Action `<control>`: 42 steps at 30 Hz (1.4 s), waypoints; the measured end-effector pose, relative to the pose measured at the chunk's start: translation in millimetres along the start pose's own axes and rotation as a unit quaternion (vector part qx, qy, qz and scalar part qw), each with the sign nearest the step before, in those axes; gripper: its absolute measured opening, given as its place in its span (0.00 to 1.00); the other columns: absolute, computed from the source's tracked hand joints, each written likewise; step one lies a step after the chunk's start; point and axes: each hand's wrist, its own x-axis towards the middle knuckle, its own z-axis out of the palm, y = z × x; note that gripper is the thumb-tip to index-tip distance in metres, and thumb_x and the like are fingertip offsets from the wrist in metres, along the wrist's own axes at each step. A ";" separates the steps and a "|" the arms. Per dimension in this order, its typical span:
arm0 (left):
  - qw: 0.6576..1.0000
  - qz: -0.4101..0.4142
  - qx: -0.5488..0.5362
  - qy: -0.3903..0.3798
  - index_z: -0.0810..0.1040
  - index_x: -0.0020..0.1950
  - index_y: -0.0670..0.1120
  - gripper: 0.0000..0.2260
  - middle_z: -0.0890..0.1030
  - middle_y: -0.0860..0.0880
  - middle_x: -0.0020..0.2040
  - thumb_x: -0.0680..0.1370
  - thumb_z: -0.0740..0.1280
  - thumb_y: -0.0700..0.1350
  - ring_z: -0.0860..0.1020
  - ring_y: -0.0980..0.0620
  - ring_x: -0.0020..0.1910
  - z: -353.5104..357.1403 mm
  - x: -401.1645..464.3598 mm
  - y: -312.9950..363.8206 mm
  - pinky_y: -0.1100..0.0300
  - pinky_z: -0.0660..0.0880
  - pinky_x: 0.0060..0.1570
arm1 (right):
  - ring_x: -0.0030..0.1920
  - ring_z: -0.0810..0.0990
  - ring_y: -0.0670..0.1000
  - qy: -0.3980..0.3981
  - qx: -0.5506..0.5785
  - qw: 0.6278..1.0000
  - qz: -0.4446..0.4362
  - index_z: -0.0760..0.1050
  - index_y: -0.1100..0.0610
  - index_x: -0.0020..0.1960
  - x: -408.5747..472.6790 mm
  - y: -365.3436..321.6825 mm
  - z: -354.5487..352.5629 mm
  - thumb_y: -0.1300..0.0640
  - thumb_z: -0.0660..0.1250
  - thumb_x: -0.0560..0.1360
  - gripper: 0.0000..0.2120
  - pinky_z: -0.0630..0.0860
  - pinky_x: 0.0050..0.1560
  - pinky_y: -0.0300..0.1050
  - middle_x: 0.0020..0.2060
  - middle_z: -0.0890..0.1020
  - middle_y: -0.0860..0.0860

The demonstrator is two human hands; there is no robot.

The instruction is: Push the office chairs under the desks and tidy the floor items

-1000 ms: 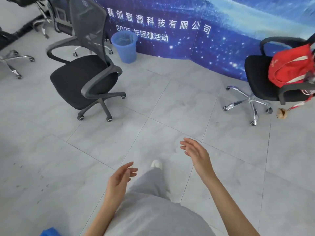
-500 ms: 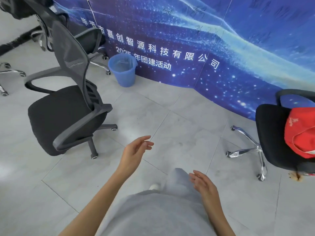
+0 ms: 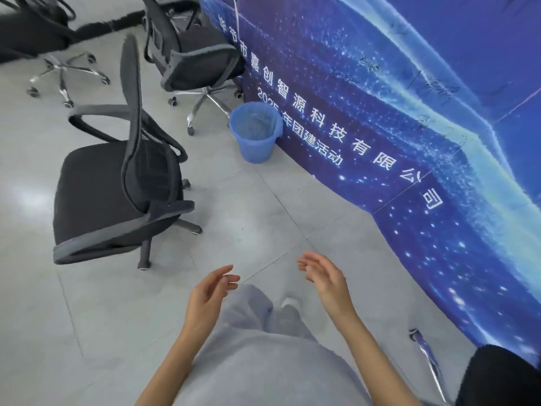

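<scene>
A black mesh office chair (image 3: 117,189) with grey armrests stands on the tiled floor at the left, its back turned toward me. My left hand (image 3: 209,297) hovers low in the middle, fingers apart and holding nothing, a short way right of that chair's base. My right hand (image 3: 325,278) is beside it, also open and empty. A second black chair (image 3: 199,63) stands farther back by the banner. A third chair (image 3: 26,33) shows at the top left. Only the seat edge and chrome leg of another chair (image 3: 497,376) show at the bottom right.
A blue plastic bin (image 3: 254,133) stands on the floor against a large blue printed banner (image 3: 409,127) that runs along the right side. Bare grey floor tiles (image 3: 248,218) lie between the near chair and the banner. My grey trousers and white shoe fill the lower middle.
The view has swung left and forward: the near chair and bin are closer, and the chair with the red bag has slid almost out of view. Both hands stay empty, now level with each other.
</scene>
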 end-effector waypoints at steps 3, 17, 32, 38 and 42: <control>0.998 -0.028 -0.025 0.060 0.77 0.52 0.54 0.13 0.84 0.58 0.43 0.80 0.58 0.38 0.81 0.58 0.43 16.1 21.6 16.5 0.60 0.75 0.47 | 0.48 0.81 0.41 -0.064 -0.026 0.998 -0.011 0.75 0.47 0.51 60.0 -32.3 -6.3 0.58 0.62 0.73 0.09 0.76 0.50 0.35 0.48 0.82 0.45; 0.968 0.035 -0.027 0.247 0.76 0.55 0.53 0.11 0.83 0.63 0.44 0.79 0.60 0.38 0.80 0.63 0.44 -12.3 280.5 158.7 0.71 0.74 0.46 | 0.50 0.81 0.42 -0.241 -0.135 0.959 -0.057 0.75 0.48 0.51 356.1 -171.6 61.4 0.68 0.60 0.76 0.15 0.75 0.50 0.34 0.50 0.82 0.46; 0.768 -0.336 0.293 0.460 0.75 0.60 0.44 0.15 0.79 0.46 0.57 0.75 0.64 0.48 0.76 0.44 0.56 -116.7 397.7 175.1 0.50 0.72 0.53 | 0.66 0.68 0.52 -0.529 -0.411 0.544 -0.506 0.69 0.59 0.67 544.5 -323.5 340.9 0.62 0.63 0.74 0.21 0.59 0.66 0.35 0.64 0.74 0.53; 0.726 -0.393 0.249 0.506 0.79 0.52 0.47 0.08 0.82 0.46 0.47 0.75 0.63 0.45 0.78 0.42 0.48 -106.2 403.9 179.4 0.54 0.71 0.40 | 0.57 0.78 0.59 -0.581 -0.440 0.286 -0.622 0.76 0.61 0.58 572.0 -320.4 407.7 0.60 0.70 0.67 0.19 0.71 0.61 0.51 0.54 0.81 0.57; 0.722 -0.425 0.230 0.495 0.79 0.54 0.51 0.10 0.82 0.48 0.48 0.75 0.63 0.46 0.78 0.45 0.50 -100.1 403.1 183.2 0.58 0.69 0.42 | 0.58 0.75 0.53 -0.597 -0.486 0.193 -0.608 0.73 0.53 0.61 566.7 -319.3 423.9 0.54 0.62 0.73 0.16 0.72 0.54 0.47 0.56 0.79 0.48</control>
